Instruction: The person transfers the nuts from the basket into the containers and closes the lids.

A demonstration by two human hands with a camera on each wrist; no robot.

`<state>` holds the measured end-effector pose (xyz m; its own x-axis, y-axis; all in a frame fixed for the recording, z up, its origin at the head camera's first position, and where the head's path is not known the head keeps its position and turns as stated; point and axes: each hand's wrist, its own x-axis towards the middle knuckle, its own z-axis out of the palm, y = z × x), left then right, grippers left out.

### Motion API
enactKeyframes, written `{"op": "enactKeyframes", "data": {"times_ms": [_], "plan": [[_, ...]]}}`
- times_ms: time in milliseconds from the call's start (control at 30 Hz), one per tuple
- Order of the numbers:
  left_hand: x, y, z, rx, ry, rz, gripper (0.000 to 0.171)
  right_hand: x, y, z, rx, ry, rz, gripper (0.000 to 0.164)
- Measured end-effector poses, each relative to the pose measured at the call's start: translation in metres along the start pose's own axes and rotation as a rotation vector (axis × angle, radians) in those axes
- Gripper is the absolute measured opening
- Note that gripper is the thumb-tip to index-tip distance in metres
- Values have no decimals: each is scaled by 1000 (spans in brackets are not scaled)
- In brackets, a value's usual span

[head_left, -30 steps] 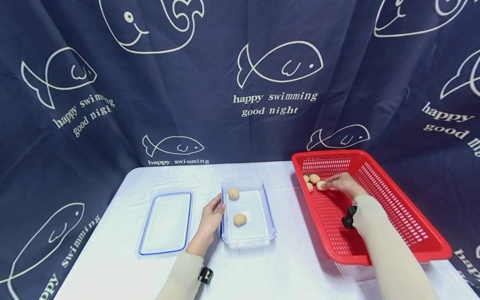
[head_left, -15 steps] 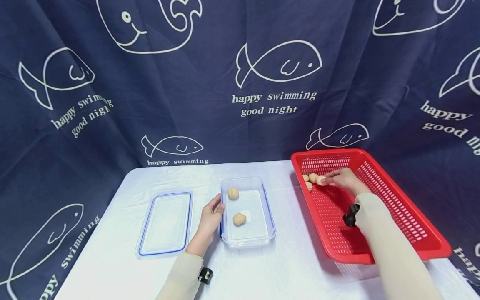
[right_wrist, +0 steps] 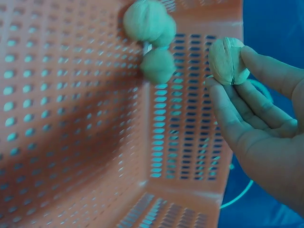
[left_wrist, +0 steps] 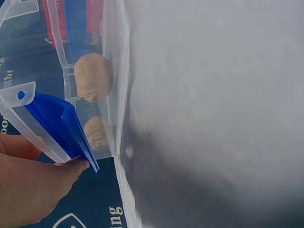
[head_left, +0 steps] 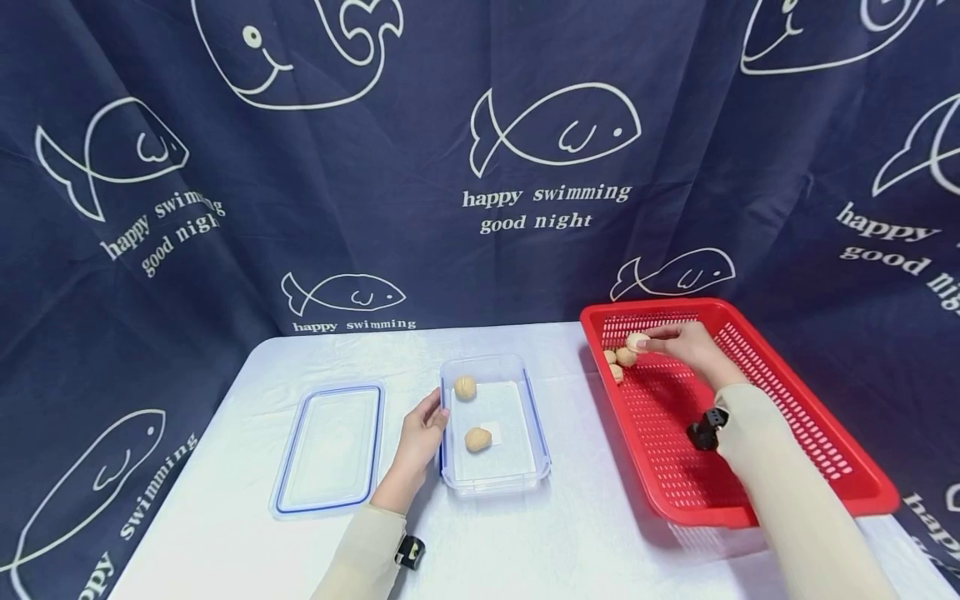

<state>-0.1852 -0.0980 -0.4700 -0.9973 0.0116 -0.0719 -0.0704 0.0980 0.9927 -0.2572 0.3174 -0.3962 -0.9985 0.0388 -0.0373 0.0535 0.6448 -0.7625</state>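
My right hand (head_left: pixel 688 348) pinches a walnut (head_left: pixel 637 342) between thumb and fingertips over the far left part of the red basket (head_left: pixel 806 398). In the right wrist view the walnut's seam (right_wrist: pixel 230 59) faces the camera. Several other walnuts (right_wrist: pixel 159 65) lie together against the basket's side. My left hand (head_left: pixel 420 431) grips the left wall of a clear plastic food container (head_left: pixel 542 442). Seen from the left wrist, the thumb is on its blue flap (left_wrist: pixel 59 123), with fingers behind the wall. Inside the container sit two walnuts, one far (head_left: pixel 465 387) and one nearer (head_left: pixel 477 439).
A clear lid with a blue seal (head_left: pixel 330 446) lies flat on the white tablecloth (head_left: pixel 577 467), left of the container. The basket's high perforated walls surround the right hand's area. Behind the table hangs a navy curtain (head_left: pixel 420 208) with white fish drawings.
My right hand has taken the walnut up from the basket floor, moving it away from me and slightly left, above the others. The left hand and container have stayed in place.
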Motion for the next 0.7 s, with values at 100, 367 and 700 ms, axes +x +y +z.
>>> {"op": "enactKeyframes", "data": {"times_ms": [100,367,700], "plan": [[1,0,0,-4,-9,4,47,-4,-12,0,24,22,-12,51],[-1,-1,0,-16,-7,14,48,-21,-46,4,52,99,-99,48],[-1,0,0,-14,2,17,47,-39,-88,23,164,117,-201,41]]}}
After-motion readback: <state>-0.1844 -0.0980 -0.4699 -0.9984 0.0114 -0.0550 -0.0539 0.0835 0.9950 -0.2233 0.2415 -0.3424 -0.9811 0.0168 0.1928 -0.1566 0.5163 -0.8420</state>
